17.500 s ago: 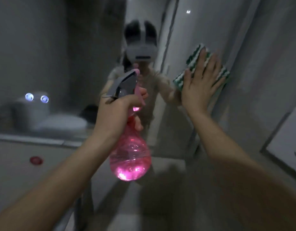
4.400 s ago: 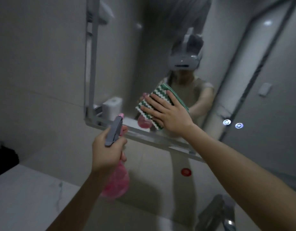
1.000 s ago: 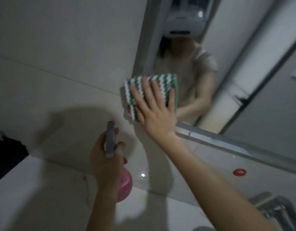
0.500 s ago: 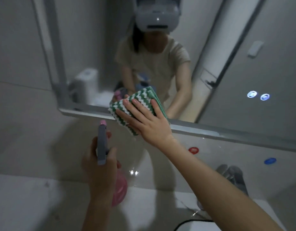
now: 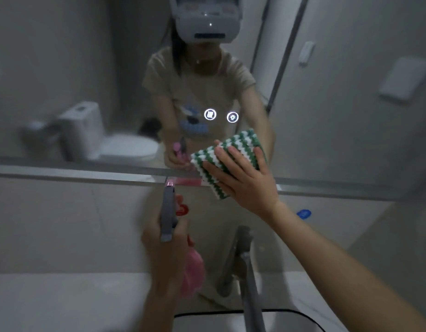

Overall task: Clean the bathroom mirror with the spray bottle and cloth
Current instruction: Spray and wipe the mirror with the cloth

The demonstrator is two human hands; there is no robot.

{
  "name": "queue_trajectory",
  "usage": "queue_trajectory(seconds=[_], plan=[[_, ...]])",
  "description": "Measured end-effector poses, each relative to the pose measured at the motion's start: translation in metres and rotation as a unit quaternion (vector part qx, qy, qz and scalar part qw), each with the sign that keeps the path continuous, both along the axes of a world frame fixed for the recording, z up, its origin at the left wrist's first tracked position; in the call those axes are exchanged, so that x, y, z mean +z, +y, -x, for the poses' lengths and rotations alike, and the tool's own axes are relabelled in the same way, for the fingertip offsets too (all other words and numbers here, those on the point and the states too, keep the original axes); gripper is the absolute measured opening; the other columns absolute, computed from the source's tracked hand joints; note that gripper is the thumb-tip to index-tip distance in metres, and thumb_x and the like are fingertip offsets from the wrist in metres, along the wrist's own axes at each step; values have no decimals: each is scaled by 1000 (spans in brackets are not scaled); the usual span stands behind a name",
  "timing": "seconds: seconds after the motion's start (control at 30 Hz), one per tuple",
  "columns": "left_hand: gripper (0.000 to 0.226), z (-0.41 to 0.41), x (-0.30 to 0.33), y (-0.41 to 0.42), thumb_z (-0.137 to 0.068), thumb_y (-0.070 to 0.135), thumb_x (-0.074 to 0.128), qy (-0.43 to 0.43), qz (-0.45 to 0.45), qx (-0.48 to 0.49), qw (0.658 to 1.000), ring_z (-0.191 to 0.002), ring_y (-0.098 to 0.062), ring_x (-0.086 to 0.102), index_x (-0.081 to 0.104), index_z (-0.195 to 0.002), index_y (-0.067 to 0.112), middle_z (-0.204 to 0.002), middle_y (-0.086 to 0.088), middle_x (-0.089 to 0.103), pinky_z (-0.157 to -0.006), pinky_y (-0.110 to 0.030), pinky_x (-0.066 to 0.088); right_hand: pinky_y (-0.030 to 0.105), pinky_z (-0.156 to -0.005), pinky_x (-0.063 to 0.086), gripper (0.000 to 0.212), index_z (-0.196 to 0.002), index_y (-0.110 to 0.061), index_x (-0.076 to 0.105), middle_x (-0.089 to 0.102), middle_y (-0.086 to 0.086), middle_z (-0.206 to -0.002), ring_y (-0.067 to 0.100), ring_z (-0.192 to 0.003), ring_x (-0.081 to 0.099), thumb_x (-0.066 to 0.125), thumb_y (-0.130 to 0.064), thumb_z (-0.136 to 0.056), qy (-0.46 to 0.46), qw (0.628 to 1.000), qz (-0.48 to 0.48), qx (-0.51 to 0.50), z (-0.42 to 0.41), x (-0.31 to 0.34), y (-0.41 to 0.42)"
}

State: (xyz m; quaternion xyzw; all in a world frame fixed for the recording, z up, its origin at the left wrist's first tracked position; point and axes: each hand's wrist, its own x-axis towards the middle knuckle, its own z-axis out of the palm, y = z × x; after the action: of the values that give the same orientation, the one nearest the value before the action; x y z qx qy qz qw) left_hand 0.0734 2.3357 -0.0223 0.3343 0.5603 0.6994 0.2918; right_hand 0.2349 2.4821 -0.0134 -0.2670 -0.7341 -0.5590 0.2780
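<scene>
The bathroom mirror (image 5: 339, 116) fills the upper half of the view, with a metal bottom edge. My right hand (image 5: 245, 180) presses a folded green-and-white zigzag cloth (image 5: 225, 152) flat against the mirror's lower edge, fingers spread and straight. My left hand (image 5: 163, 245) grips the neck of a pink spray bottle (image 5: 191, 271) with a grey trigger head (image 5: 167, 212), held below the mirror with the nozzle pointing at the wall. Two lit round touch buttons (image 5: 221, 115) glow on the glass just above the cloth.
A grey tap (image 5: 245, 264) rises over the basin rim (image 5: 243, 315) at the bottom centre. A white counter (image 5: 63, 298) runs along the lower left. Red (image 5: 182, 209) and blue (image 5: 304, 213) dots sit on the tiled wall. A toilet shows as a reflection.
My right hand has slid the cloth to the right along the mirror's bottom edge, from its left corner towards the middle. The view has shifted right; the bottle stays held in my left hand.
</scene>
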Motion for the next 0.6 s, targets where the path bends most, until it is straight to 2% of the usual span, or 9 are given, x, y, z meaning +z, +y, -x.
queue_trajectory(seconds=[0.07,0.13,0.2,0.27,0.33,0.4,0.43,0.53,0.6], plan=[[16,-13,-2,5,-78,-10,62,-9,-3,-10,1000,-33,-5,38,50,-67,-10,-35,9,41,-37,-17,34,48,-118,11,52,-147,-34,34,27,-1,-153,18,-145,20,48,-41,-97,12,1000,2,-5,-26,-6,2],[15,-17,-2,5,-78,-7,61,-10,-1,-18,1000,-33,-5,39,51,-79,-18,-38,10,44,-36,-17,36,48,-118,8,52,-147,-34,32,26,-1,-153,17,-147,15,46,-39,-98,26,1000,10,-6,-40,-10,2],[12,-11,-6,2,-76,-1,62,-6,5,-21,1000,-34,-5,41,54,-70,-7,-39,9,46,-39,-22,40,49,-118,8,51,-147,-33,32,31,-1,-151,20,-144,20,46,-37,-99,43,999,22,0,-39,-14,1],[26,0,-11,-2,-80,-7,61,-8,21,-17,1000,-37,-10,45,54,-64,12,-41,8,46,-45,-31,44,52,-116,8,53,-148,-32,28,33,1,-149,22,-141,22,45,-36,-99,77,996,34,-3,-29,-20,-1],[28,16,-15,-6,-81,-10,59,-10,24,-12,1000,-40,-12,49,65,-82,17,-49,8,51,-45,-33,47,54,-117,7,57,-150,-32,23,26,3,-154,23,-145,16,47,-36,-98,124,991,40,-11,-13,-28,-2],[33,33,-19,-9,-82,-9,58,-13,31,7,999,-39,-9,50,67,-103,16,-60,2,55,-42,-29,47,54,-118,5,61,-152,-31,19,10,2,-161,22,-148,7,48,-36,-99,151,988,44,-14,8,-31,-3],[35,42,-22,-10,-83,-9,58,-20,35,15,999,-39,-9,50,67,-106,15,-62,0,56,-43,-29,46,54,-118,5,61,-152,-31,19,7,2,-162,22,-149,5,48,-36,-99,150,988,46,-13,20,-31,-4],[25,68,-27,-11,-82,-9,58,-39,43,22,998,-38,-12,48,68,-102,1,-60,-5,54,-44,-29,43,53,-118,6,57,-149,-31,29,23,3,-156,21,-148,6,52,-36,-97,127,991,52,-3,62,-23,-7],[25,81,-28,-13,-81,-10,59,-38,35,15,999,-42,-16,49,69,-101,2,-61,-9,57,-42,-26,42,53,-117,7,53,-145,-32,33,29,1,-151,22,-146,13,52,-36,-96,112,992,59,10,94,-17,-8]])
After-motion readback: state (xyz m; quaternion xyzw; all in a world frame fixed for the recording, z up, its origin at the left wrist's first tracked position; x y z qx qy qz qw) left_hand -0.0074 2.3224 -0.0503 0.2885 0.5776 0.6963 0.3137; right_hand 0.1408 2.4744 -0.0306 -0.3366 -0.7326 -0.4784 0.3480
